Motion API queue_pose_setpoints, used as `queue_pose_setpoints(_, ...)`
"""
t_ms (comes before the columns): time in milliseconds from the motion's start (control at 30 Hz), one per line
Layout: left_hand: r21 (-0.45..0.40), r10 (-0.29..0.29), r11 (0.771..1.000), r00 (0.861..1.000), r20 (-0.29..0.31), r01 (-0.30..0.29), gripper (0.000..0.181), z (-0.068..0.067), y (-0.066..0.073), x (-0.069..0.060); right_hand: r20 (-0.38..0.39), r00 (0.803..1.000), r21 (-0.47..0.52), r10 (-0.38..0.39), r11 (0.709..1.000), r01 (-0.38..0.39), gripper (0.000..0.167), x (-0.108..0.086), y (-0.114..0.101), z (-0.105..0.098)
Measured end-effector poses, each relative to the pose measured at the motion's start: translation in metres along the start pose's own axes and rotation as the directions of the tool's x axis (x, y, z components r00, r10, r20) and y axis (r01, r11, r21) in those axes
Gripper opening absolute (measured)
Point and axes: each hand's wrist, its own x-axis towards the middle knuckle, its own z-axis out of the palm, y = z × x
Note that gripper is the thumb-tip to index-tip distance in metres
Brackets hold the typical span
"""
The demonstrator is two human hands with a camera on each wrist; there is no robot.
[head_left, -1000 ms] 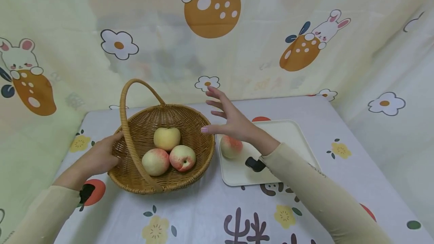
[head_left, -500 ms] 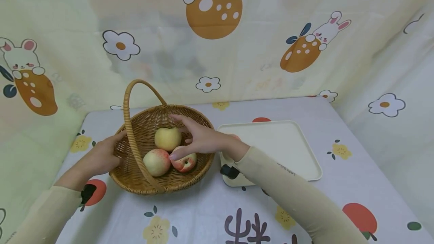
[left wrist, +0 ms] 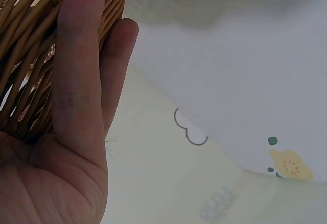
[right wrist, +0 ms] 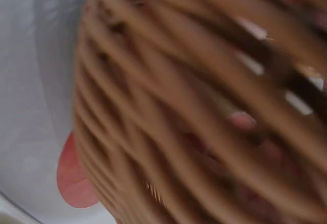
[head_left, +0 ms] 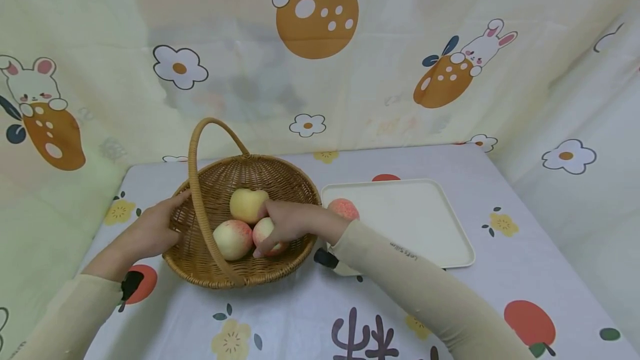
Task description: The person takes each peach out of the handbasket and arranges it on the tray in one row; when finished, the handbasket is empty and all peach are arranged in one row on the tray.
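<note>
A brown wicker basket (head_left: pixel 295 260) with a tall arched handle stands on the table, holding a yellow peach (head_left: pixel 247 205), a pale peach with a red blush (head_left: pixel 232 240) and a second red-and-pale peach (head_left: pixel 264 232). My left hand (head_left: pixel 153 231) grips the basket's left rim; the left wrist view has its fingers (left wrist: pixel 76 81) against the wicker (left wrist: pixel 25 55). Inside the basket, my right hand (head_left: pixel 287 221) holds the rightmost peach between thumb and fingers, partly covering it. Basket weave (right wrist: pixel 153 91) fills most of the right wrist view, hiding that hand.
Right of the basket lies a white rectangular tray (head_left: pixel 415 221), with another peach (head_left: pixel 343 209) at its left end, partly behind my right wrist. A patterned cloth (head_left: pixel 280 315) covers the table, and a printed curtain (head_left: pixel 225 32) hangs behind it.
My right hand has moved left from above the tray into the basket, then lowered and closed on the rightmost peach. My left hand keeps its grip on the rim.
</note>
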Motion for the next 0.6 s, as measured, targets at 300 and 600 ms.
queue_pose_setpoints(300, 0.010, 0.012, 1.000, 1.000, -0.004, -0.012, 0.093, 0.000, 0.002, -0.001, -0.013, 1.000, -0.113, -0.009, 0.994, 0.007, 0.060, 0.002, -0.002, 0.013)
queue_pose_setpoints(600, 0.033, 0.032, 0.999, 0.999, -0.007, -0.032, 0.093, -0.001, 0.004, 0.000, 0.039, 0.996, 0.071, -0.078, 0.995, 0.075, 0.064, -0.002, 0.003, 0.009)
